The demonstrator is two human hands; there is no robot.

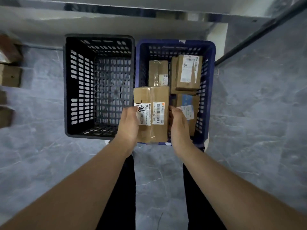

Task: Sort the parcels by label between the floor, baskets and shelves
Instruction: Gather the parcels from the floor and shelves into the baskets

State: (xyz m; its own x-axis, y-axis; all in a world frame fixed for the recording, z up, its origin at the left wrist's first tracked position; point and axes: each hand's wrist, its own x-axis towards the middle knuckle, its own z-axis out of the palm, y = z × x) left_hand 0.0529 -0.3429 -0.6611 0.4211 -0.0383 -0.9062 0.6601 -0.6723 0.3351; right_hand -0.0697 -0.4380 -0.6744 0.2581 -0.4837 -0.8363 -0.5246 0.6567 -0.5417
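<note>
**Op:** Entry. I have the held parcel [153,97] in both hands. It hangs above the seam where the black basket [66,80] meets the blue basket [211,77], with the printed label [158,113] facing up.

**Obs:** Grip?

**Op:** My left hand [128,125] clamps the left edge, thumb lying across the handwritten sticker [144,112]. My right hand [178,127] clamps the right edge. The fingers of both hands curl under the box, so I cannot see their tips.

**Obs:** Destination?

**Op:** Open until the label is read. Nothing shows inside the black basket. The blue one holds several parcels, including the stacked parcels [189,72] at its far right. I judge the first move is to slide the left thumb off the sticker, since it hides part of the marking.

**Obs:** Placing notes?

**Op:**
- If blue: lower it flat with the label up, both hands on until it rests. Stay off the stack, which looks likely to tip. The box hides the basket bottom below it, so check there before letting go.
- If black: carry it left, clear the shared rim, then lower it.
</note>
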